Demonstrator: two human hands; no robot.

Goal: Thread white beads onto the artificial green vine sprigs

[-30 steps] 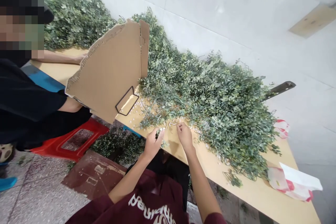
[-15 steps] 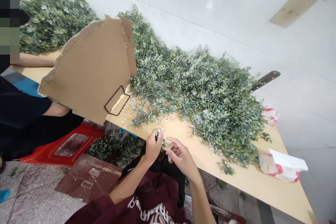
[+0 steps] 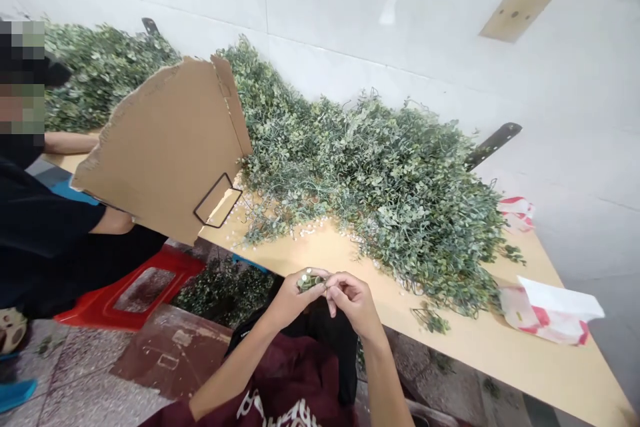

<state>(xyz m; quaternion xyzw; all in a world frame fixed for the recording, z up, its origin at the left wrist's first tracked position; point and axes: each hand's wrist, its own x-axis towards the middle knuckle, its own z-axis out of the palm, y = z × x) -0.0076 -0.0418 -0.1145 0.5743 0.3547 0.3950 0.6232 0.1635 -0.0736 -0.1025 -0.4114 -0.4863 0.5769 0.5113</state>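
Note:
Just past the table's front edge, my left hand (image 3: 291, 297) is closed round a small green leafy sprig (image 3: 309, 280) with white bits on it. My right hand (image 3: 353, 300) meets it from the right, thumb and fingers pinched together at the left fingertips. Whatever sits in that pinch is too small to make out. Beyond both hands, a large heap of green leafy stems (image 3: 400, 193) lies along the table (image 3: 325, 253). Small white bits (image 3: 313, 227) are scattered at the heap's near edge.
An upright cardboard sheet (image 3: 165, 147) stands left, with a black wire frame (image 3: 219, 200) at its foot. Behind it a person in dark clothes (image 3: 45, 227) sits by a red stool (image 3: 125, 293). A red-and-white plastic bag (image 3: 545, 313) lies right. Metal brackets (image 3: 495, 145) rise by the wall.
My right hand has closed in on my left, and the fingers now meet where a gap was. The left hand has turned, its fingers now pointing right. The camera view has shifted slightly.

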